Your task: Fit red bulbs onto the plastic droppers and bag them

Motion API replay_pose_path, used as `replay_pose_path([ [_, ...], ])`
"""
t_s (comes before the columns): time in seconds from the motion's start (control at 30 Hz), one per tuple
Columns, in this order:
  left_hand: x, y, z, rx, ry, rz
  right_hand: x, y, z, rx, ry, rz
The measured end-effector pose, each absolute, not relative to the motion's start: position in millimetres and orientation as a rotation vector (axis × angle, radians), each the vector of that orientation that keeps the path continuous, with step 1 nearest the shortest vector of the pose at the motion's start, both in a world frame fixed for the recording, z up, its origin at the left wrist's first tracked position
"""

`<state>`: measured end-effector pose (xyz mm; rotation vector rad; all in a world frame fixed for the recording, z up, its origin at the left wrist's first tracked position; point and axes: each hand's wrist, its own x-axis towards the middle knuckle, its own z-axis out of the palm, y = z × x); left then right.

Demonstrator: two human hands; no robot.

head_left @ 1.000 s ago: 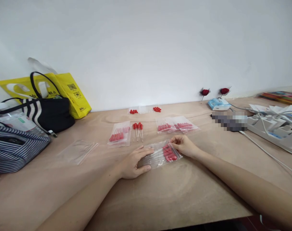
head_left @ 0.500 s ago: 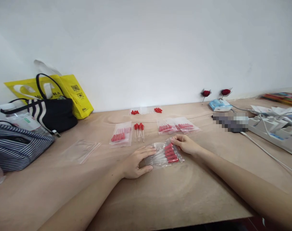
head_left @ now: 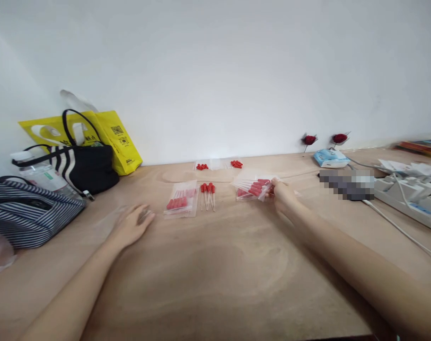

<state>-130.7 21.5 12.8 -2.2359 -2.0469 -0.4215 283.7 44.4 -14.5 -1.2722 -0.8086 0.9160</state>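
Observation:
My right hand (head_left: pixel 283 193) pinches the edge of a clear bag of red-capped droppers (head_left: pixel 252 183), held over other filled bags right of centre. On the left, my left hand (head_left: pixel 133 224) rests over a flat, clear plastic bag (head_left: pixel 107 226); its fingers are blurred and curved, and whether they grip the bag is unclear. Several loose red-capped droppers (head_left: pixel 208 194) lie side by side at mid-table. Just left of them is a filled bag (head_left: pixel 180 201). Near the wall lies clear packaging (head_left: pixel 218 164) with small red pieces at both ends.
A striped bag (head_left: pixel 30 213), a black bag (head_left: pixel 91 166) and a yellow bag (head_left: pixel 121 142) stand at the left. Along the right are a blue packet (head_left: pixel 330 158), two dark red flowers (head_left: pixel 309 140), a white power strip (head_left: pixel 410 203) and cables.
My right hand has lifted the filled bag from the front middle and moved it back onto the right group. My left hand has left that bag and moved left to the flat clear bag.

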Motion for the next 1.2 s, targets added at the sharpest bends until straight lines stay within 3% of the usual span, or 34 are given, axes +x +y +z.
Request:
replay_pose_path([
  [0.23,-179.8,-25.1,6.6,-2.208,-2.235,-0.298,262.1,51.6,-21.7,-1.269,-0.807,0.941],
  [0.47,-141.6,-85.9,24.6,-2.797,-2.138,-0.229,264.5,7.3,-19.8,-1.350,-0.842,0.923],
  [0.6,-81.8,-87.9,31.1,-3.174,-1.742,-0.056,277.7,-12.5,-31.3,-1.381,-1.142,0.795],
  [0.73,-13.4,-54.2,23.5,-3.466,-1.066,-0.154,287.0,-27.1,-30.2,-1.302,-1.580,0.515],
  [0.83,32.7,-22.7,16.1,-3.501,-0.506,-0.090,285.1,-36.9,-20.8,-1.104,-1.895,0.359],
  [0.93,62.3,-1.1,11.6,-3.416,-0.369,-0.180,278.7,-41.4,-16.1,-0.924,-2.073,0.421],
  [1.0,68.3,8.6,10.6,-3.391,-0.477,-0.328,275.6,-41.0,-17.7,-0.888,-2.155,0.511],
  [1.13,54.6,37.3,15.9,-2.987,-1.406,-0.675,275.2,-37.3,-24.3,-0.932,-2.230,0.595],
  [1.2,44.7,61.0,20.9,-2.774,-1.654,-0.747,276.3,-36.3,-25.7,-0.953,-2.251,0.590],
])
